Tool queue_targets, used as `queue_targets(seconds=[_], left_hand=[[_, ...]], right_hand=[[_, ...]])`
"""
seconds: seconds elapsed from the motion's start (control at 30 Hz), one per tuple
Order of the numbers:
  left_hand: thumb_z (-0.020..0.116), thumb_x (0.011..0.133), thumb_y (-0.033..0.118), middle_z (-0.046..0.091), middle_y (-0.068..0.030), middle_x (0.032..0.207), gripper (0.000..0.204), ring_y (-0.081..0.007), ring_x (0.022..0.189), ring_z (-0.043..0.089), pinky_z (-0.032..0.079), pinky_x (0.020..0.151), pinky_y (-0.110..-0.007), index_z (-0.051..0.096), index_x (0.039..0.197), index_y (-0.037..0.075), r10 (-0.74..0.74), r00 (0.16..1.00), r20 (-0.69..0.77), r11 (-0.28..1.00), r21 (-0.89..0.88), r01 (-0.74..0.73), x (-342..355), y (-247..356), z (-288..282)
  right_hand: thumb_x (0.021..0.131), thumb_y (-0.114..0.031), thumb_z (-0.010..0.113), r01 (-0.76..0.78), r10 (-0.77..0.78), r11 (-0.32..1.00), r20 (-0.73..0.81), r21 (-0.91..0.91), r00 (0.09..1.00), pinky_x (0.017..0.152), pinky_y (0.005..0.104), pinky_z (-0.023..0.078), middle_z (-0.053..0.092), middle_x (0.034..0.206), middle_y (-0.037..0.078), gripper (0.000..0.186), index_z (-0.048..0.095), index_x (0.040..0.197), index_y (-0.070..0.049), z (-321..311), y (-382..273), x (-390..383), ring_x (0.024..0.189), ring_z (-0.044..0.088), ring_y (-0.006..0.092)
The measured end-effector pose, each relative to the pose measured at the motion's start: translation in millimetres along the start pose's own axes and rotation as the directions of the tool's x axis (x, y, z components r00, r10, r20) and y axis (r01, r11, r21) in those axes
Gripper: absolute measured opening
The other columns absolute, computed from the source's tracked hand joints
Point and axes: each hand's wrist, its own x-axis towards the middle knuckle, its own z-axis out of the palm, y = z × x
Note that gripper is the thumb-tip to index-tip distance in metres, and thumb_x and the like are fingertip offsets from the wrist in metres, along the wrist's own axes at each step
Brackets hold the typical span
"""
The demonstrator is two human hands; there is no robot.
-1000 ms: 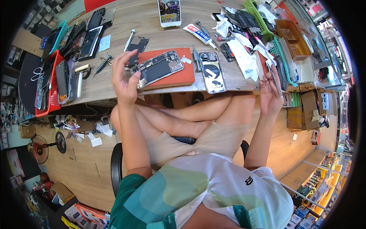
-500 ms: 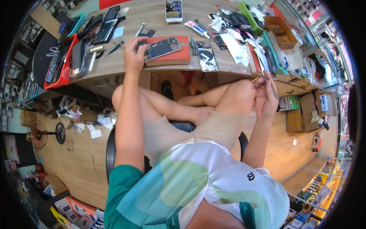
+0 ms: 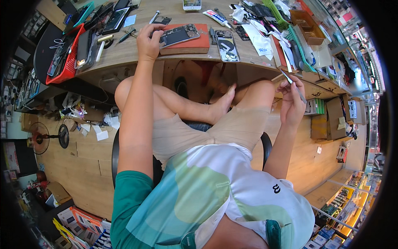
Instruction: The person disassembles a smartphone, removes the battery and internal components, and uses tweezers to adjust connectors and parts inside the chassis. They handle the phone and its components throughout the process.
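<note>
An opened phone [image 3: 181, 35] with its inside parts exposed lies slanted on a thick red book [image 3: 199, 43] near the desk's front edge. My left hand [image 3: 148, 43] grips the phone's left end between thumb and fingers. Out past the desk edge, above my right thigh, my right hand [image 3: 293, 101] is closed around a slim, pointed grey metal tool [image 3: 297, 91]; its tip points up and left. A second opened phone housing [image 3: 227, 46] lies just right of the book. Between them is a narrow dark tool [image 3: 213, 36].
A red basket [image 3: 66, 62] of phones stands at the desk's left, beside a white-handled hammer [image 3: 100, 50]. Behind the book are a screwdriver [image 3: 154, 17], a white tube [image 3: 216, 18] and an upright phone [image 3: 192, 4]. Papers [image 3: 258, 39] and a green basket [image 3: 302, 54] crowd the right.
The desk sits higher in view. My right hand has turned the tool so its tip leans further left. One foot has lifted below the desk. My left hand keeps its grip on the phone.
</note>
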Motion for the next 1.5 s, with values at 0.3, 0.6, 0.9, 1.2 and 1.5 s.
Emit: queue_targets(seconds=[0.3,0.6,0.9,1.2,1.5], left_hand=[[0.061,0.096,0.011,0.08,-0.0138,0.112,0.031,-0.0284,0.113,0.068,0.05,0.107,-0.038,0.085,0.113,0.0,-0.022,0.998,0.06,0.999,0.033,0.021,0,4,-7],[0.064,0.095,0.01,0.078,-0.0131,0.116,0.029,-0.0284,0.116,0.068,0.051,0.105,-0.037,0.084,0.114,0.0,-0.061,0.995,0.081,0.997,-0.051,0.065,4,7,-6],[0.073,0.089,0.022,0.074,-0.0172,0.128,0.04,-0.036,0.128,0.062,0.046,0.115,-0.046,0.082,0.122,0.002,-0.034,0.989,0.144,0.999,-0.006,0.036,-3,14,-13],[0.076,0.085,0.039,0.068,-0.0218,0.138,0.06,-0.0383,0.132,0.057,0.042,0.119,-0.051,0.08,0.13,0.001,-0.168,0.96,0.223,0.986,0.06,0.158,-6,30,-17],[0.083,0.079,0.033,0.067,-0.02,0.143,0.056,-0.0379,0.133,0.054,0.043,0.113,-0.049,0.082,0.128,0.005,-0.125,0.953,0.277,0.99,0.091,0.103,5,39,-15]], right_hand=[[0.117,-0.01,0.06,-0.054,0.048,0.996,-0.084,-0.07,0.995,0.095,0.0366,0.061,0.077,0.125,0.022,0.034,0.059,0.146,0.008,-6,5,-11,0.113,0.076,0.0265],[0.117,-0.01,0.064,-0.032,0.028,0.996,-0.057,-0.081,0.998,0.095,0.0368,0.061,0.079,0.12,0.021,0.034,0.063,0.146,0.009,-4,2,17,0.105,0.076,0.0245],[0.113,-0.008,0.069,-0.137,0.142,0.967,0.01,-0.214,0.99,0.095,0.0383,0.063,0.079,0.119,0.022,0.036,0.065,0.143,0.012,49,24,71,0.105,0.077,0.0267],[0.1,0.0,0.082,-0.04,0.155,0.909,0.248,-0.414,0.956,0.097,0.0343,0.058,0.081,0.124,0.019,0.027,0.082,0.126,0.004,112,46,145,0.113,0.076,0.0255],[0.098,-0.008,0.087,-0.016,0.234,0.847,0.345,-0.531,0.909,0.089,0.0295,0.061,0.087,0.109,0.011,0.022,0.085,0.117,0.003,172,70,198,0.098,0.08,0.0174]])
